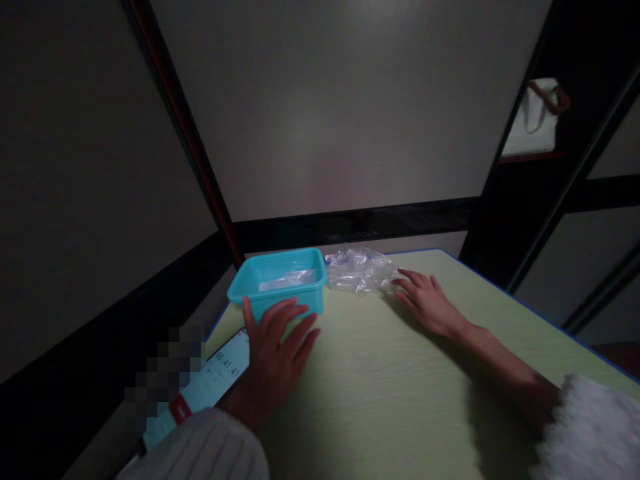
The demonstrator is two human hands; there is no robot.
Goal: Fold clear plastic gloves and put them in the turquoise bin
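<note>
My left hand (281, 343) hovers in front of a turquoise plastic basket (287, 298), its fingers spread and nothing in them. Inside the basket lies something pale and wrapped in clear plastic (287, 280); its kind I cannot make out. To the right of the basket rests a crumpled clear plastic bag (357, 270). My right hand (425, 303) reaches over the table with fingers stretched out, its fingertips beside the bag's right edge. Whether they touch the bag I cannot tell.
A phone (220, 373) showing a timer lies at the table's left edge, partly behind my left wrist. The pale table (375, 387) has a blue edge and stands against sliding panels (350, 120). A white bag (535, 120) sits on a shelf at the right.
</note>
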